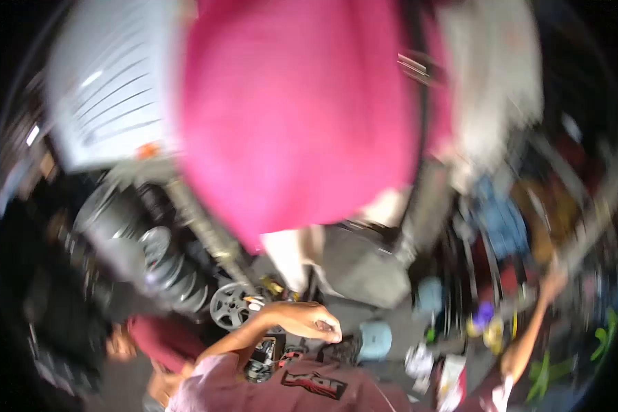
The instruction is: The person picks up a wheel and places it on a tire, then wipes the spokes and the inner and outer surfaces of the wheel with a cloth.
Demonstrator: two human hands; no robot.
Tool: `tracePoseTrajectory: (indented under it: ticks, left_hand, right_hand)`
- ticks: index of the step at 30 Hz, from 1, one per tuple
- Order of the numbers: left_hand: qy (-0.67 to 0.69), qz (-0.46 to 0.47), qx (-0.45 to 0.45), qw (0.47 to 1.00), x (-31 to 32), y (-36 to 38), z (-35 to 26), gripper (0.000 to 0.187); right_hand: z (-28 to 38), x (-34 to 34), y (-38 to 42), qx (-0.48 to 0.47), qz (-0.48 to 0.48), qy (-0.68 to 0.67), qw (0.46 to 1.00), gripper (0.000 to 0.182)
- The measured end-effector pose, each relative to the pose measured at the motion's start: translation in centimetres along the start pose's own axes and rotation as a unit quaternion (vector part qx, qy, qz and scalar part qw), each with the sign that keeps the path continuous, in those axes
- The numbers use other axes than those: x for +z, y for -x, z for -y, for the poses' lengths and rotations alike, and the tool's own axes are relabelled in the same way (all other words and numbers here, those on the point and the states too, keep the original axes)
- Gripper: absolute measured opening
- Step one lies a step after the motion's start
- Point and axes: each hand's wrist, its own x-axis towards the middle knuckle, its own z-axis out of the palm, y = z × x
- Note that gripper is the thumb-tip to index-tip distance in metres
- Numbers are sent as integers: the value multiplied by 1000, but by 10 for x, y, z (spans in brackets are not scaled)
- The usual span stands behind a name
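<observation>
My left hand (312, 323) is bent in front of my pink shirt (268, 388), its fingers curled inward. Whatever it may hold is hidden. My right arm stretches out to the right, and my right hand (552, 283) is at a long pale bar (587, 230), seemingly touching it. Motion blur smears those fingers. Close in front stands a person in a bright pink garment (295, 117), with a dark strap (419, 89) down one side. Below my left hand, a light blue round thing (375, 341) lies low down.
At left, metal wheel rims (175, 271) are stacked, and a spoked wheel rim (232, 305) lies nearby. A person in a maroon top (163, 340) is at lower left. A white ribbed panel (110, 89) stands upper left. Blurred blue items (501, 220) and other goods crowd the right.
</observation>
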Motion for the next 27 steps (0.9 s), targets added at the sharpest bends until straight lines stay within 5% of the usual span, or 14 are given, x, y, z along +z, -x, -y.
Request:
tracePoseTrajectory:
  ticks: [1,3,4,6,8,11,15,17,19,21,22,23,24,27]
  left_hand:
    - [-28,42,-32,998,12,-37,23,38]
    - [-169,1,-117,979,41,-94,63,45]
    - [-221,15,-143,965,58,-119,99,44]
    - [-233,90,-158,955,80,-169,163,45]
    - [-169,141,-119,968,106,-206,241,49]
    - [-166,147,-80,972,124,-240,258,55]
    - [-193,173,-29,966,140,-316,274,57]
    - [-196,260,-78,942,142,-360,263,55]
    - [-227,286,-18,931,150,-409,262,49]
    - [-50,259,-158,951,156,-447,244,40]
    - [-64,295,-83,950,170,-485,277,35]
    - [-146,328,183,915,189,-532,345,33]
    - [32,289,-144,946,180,-523,279,33]
    - [-19,295,-219,930,197,-572,268,35]
  right_hand:
    - [28,-33,-1,-8,-11,50,999,84]
    - [49,-55,-4,-56,-70,142,986,75]
    - [42,-39,2,-4,-33,136,990,69]
    - [44,-20,-10,240,-56,-127,961,42]
    - [60,-37,-13,225,-51,-141,963,77]
    - [59,-30,-9,221,-80,-101,967,90]
    - [69,-37,-9,264,-59,-99,958,88]
    - [87,-56,-8,323,-11,-123,938,84]
    - [96,-63,-9,304,-34,-109,946,79]
    - [104,-71,-8,295,-38,-139,945,72]
    - [106,-71,-7,262,-76,-123,954,73]
    - [116,-79,-8,299,-61,-107,946,72]
    - [121,-85,-11,307,-67,-134,940,70]
    - [126,-98,-12,322,-45,-151,933,62]
